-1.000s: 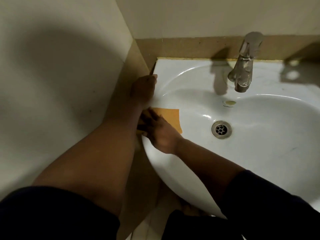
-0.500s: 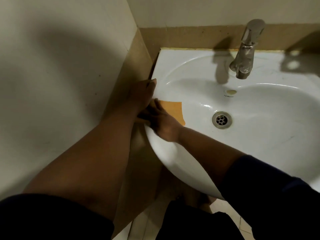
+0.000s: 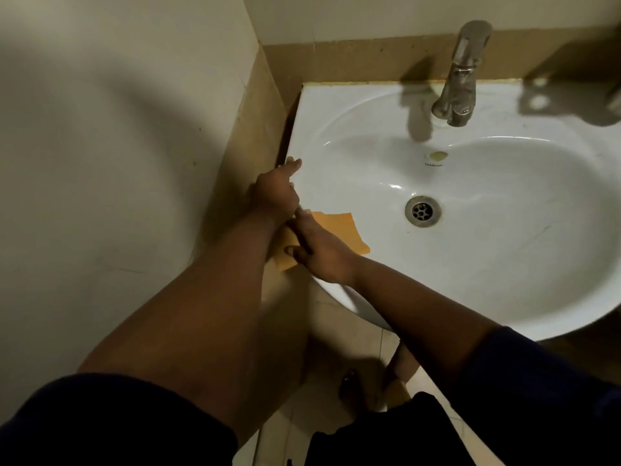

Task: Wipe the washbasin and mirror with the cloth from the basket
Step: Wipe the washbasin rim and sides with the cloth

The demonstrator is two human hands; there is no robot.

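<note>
The white washbasin [image 3: 336, 109] fills the right of the head view, with a drain [image 3: 422, 210] in its bowl. An orange cloth [image 3: 346, 230] lies over the basin's left front rim, partly hanging off the outer edge. My right hand [image 3: 317, 252] presses flat on the cloth with straight fingers pointing left. My left hand [image 3: 275, 191] holds the left rim just behind it, one digit lying along the rim, the other fingers curled over the edge. The two hands touch. No mirror or basket is in view.
A metal tap [image 3: 460, 75] stands at the back of the basin. A tiled wall [image 3: 117, 146] runs close along the left, leaving a narrow gap beside the rim. Tiled floor [image 3: 336, 334] and my foot show below the basin.
My right hand has slid the cloth along the left rim toward the basin's front. My left hand has also shifted nearer along the rim. The camera has tilted down.
</note>
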